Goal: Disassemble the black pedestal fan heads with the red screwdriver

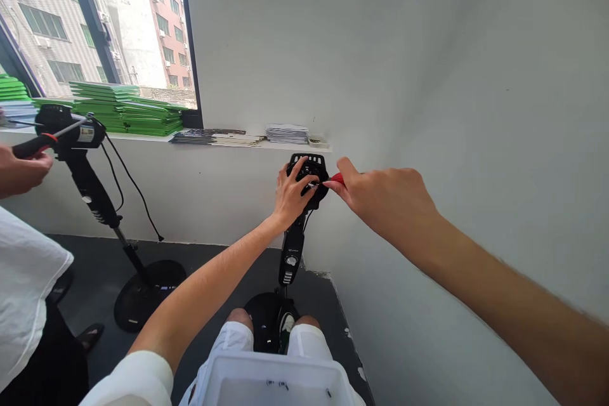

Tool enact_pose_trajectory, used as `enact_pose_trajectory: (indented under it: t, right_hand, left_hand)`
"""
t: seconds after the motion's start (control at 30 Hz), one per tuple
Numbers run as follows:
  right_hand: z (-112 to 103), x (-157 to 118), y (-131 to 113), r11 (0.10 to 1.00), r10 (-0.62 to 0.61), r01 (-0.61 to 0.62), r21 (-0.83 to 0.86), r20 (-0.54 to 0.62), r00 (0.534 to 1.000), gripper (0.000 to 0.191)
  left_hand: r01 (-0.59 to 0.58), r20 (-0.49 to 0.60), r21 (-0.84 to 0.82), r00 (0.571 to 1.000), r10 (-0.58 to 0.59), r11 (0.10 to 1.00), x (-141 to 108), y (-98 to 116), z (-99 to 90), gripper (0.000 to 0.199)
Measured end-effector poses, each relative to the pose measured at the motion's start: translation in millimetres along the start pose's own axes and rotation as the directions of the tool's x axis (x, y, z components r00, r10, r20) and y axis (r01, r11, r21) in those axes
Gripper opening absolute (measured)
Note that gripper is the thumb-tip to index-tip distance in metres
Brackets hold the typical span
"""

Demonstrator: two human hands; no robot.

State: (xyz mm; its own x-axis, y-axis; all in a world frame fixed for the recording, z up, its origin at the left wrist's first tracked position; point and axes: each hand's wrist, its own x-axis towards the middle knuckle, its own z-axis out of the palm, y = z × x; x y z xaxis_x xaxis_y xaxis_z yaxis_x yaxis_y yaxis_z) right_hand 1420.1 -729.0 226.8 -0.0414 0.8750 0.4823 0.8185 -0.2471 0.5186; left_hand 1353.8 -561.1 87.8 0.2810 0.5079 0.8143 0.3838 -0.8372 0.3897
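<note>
Your left hand (288, 193) is closed over the black head unit (309, 179) at the top of the stand (291, 254) directly in front of you; the fingers wrap the near face and steady it. Your right hand (380, 200) is closed on a red-handled screwdriver (335, 179); its metal tip meets the head unit just beside your left fingertips. The stand rises from a round black base (266, 320) on the dark floor (209, 266), between your knees, close to the white wall (428, 76).

Handling judgement: the head unit looks like rigid moulded plastic, light in itself but perched high on a slim column; side pressure from the driver is likely to rock it; hold it by the solid rim, not by the slotted top edge or the thin cable below it. The screwdriver handle looks smooth; grip it fully in the palm.

A white plastic bin (228, 387) rests on your lap; small dark parts lie in it, too small to identify.

To your left, a co-worker's hand (21, 171) holds another red-handled tool (33, 144) at a second stand (90, 184) of the same type, with its cable hanging free; stacks of green sheets (128, 111) and grey booklets (287, 134) lie on the window ledge (228, 144).
</note>
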Motion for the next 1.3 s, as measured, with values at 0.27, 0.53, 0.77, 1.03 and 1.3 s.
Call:
enact_pose_trajectory:
  t: [0.27, 0.53, 0.77, 1.03, 1.3]
  right_hand:
    - [-3, 1, -4, 0.993, -0.071, 0.059, 0.098, 0.121, 0.99, 0.036]
    - [-6, 2, 7, 0.989, -0.053, 0.029, 0.144, 0.167, 0.985, 0.034]
    - [-2, 1, 14, 0.997, 0.069, -0.063, -0.054, 0.121, 0.99, 0.052]
    - [-2, -5, 7, 0.999, -0.014, 0.019, -0.049, 0.108, 0.994, 0.052]
    - [-1, -6, 8, 0.999, -0.046, 0.046, 0.0, 0.141, 0.989, 0.038]
  left_hand:
    - [0.007, 0.026, -0.016, 1.0, -0.007, 1.0, 1, -2, 0.9, 0.019]
    - [-0.039, -0.035, -0.028, 0.999, 0.038, 0.999, 1, -10, 5.9, 0.018]
    - [-0.04, -0.035, -0.036, 0.999, 0.038, 0.999, 1, -10, 9.8, 0.016]
    - [-0.031, -0.021, -0.025, 0.999, 0.031, 0.999, -1, -9, 6.1, 0.018]
    - [-0.053, -0.009, -0.01, 0.999, 0.053, 0.999, -1, -8, 4.4, 0.022]
